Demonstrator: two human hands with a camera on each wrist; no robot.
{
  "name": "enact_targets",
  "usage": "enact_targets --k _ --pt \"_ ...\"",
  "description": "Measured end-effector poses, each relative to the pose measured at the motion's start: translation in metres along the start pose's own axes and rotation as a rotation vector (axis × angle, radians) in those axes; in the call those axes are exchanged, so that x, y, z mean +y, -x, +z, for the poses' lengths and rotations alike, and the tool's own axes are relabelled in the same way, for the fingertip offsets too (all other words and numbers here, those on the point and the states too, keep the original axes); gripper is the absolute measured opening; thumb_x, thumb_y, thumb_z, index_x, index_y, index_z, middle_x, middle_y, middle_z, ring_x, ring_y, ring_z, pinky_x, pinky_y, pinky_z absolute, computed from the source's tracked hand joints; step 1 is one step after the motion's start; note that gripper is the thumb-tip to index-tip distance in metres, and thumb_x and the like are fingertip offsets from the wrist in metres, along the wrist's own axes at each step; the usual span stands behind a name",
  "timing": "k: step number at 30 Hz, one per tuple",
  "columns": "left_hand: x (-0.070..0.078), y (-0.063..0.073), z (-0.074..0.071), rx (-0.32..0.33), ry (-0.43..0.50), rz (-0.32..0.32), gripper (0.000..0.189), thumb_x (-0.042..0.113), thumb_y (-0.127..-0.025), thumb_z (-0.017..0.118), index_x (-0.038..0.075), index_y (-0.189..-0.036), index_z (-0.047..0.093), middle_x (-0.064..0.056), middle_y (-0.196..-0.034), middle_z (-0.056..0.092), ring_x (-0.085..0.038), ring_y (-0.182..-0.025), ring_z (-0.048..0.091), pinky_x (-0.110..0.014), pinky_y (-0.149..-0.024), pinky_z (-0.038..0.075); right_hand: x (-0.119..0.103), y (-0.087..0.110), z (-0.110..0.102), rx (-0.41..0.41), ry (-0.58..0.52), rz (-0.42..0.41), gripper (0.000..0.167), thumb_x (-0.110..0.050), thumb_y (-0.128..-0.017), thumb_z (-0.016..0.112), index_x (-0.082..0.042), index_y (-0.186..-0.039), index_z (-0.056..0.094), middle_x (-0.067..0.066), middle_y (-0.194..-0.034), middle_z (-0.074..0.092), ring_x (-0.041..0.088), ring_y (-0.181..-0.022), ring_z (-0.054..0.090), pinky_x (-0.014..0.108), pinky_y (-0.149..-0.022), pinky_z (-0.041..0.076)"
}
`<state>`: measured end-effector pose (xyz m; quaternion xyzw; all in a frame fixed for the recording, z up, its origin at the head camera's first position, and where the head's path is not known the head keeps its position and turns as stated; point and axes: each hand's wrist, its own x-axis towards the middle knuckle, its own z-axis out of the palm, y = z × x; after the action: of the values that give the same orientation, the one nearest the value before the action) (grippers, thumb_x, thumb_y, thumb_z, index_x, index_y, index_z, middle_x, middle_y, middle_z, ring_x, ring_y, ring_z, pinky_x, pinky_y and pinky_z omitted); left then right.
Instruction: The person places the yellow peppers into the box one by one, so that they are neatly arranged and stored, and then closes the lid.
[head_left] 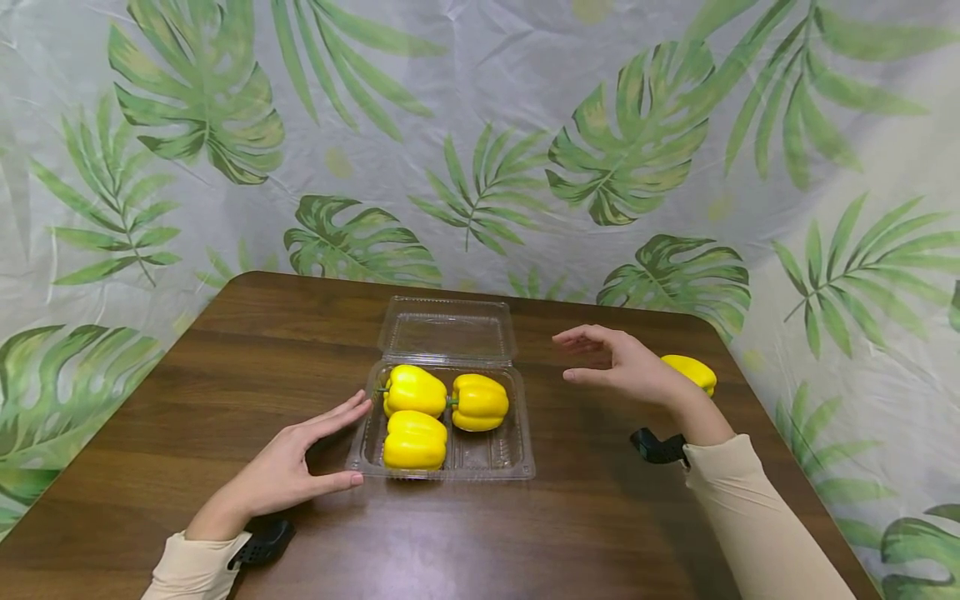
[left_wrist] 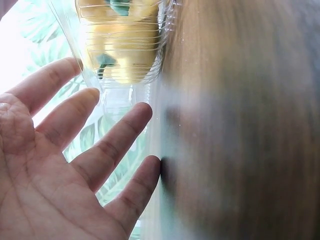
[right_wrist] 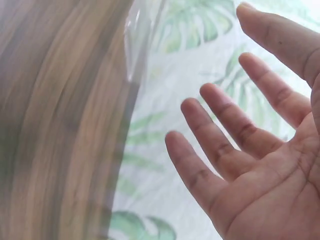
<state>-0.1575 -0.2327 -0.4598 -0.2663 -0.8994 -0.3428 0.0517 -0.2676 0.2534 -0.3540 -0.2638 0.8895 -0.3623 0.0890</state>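
A clear plastic clamshell container (head_left: 487, 460) sits on the table with its lid (head_left: 450, 333) folded back. Inside are three yellow bell peppers: one at the back left (head_left: 415, 391), one at the front left (head_left: 415, 442) and one at the back right (head_left: 480, 402). My left hand (head_left: 288, 467) is at the container's left side, fingers spread and fingertips right at its wall. To the right of the container my right hand (head_left: 630, 367) hovers over the table, fingers extended and holding nothing. Another yellow bell pepper (head_left: 688, 372) shows behind the right wrist, partly hidden by it.
The brown wooden table (head_left: 480, 542) has rounded back corners. Behind it hangs a pale curtain (head_left: 495, 92) printed with green leaves. A black wrist device (head_left: 262, 542) is strapped on the left wrist, and another black device (head_left: 658, 446) on the right.
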Motion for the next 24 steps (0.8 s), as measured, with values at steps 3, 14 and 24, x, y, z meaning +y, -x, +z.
enact_targets --k 3,14,24 --pt "0.0 0.0 0.0 -0.001 0.003 0.001 0.086 0.043 -0.089 0.088 0.023 -0.163 0.048 -0.003 -0.172 0.042 -0.035 -0.15 0.053 -0.064 -0.111 0.049 0.011 0.007 -0.006 0.047 0.023 0.027 0.052 -0.031 -0.101 0.078 -0.022 -0.149 0.061 0.008 -0.153 0.061 0.034 -0.141 0.057 0.062 -0.115 0.048" --pt "0.0 0.0 0.001 0.001 -0.002 0.007 0.086 0.042 -0.089 0.088 0.022 -0.163 0.049 -0.004 -0.172 0.043 -0.035 -0.15 0.053 -0.064 -0.111 0.05 0.04 0.033 -0.032 0.14 0.106 0.116 0.051 -0.038 -0.105 0.07 -0.018 -0.151 0.058 0.013 -0.16 0.055 0.041 -0.148 0.05 0.068 -0.117 0.041" --pt "-0.001 0.0 0.001 -0.003 0.001 0.001 0.086 0.043 -0.09 0.088 0.023 -0.164 0.048 -0.003 -0.173 0.042 -0.034 -0.151 0.052 -0.063 -0.112 0.049 0.072 0.052 -0.053 0.173 0.197 0.241 0.059 -0.046 -0.104 0.07 -0.017 -0.153 0.055 0.022 -0.167 0.043 0.052 -0.156 0.031 0.079 -0.116 0.03"
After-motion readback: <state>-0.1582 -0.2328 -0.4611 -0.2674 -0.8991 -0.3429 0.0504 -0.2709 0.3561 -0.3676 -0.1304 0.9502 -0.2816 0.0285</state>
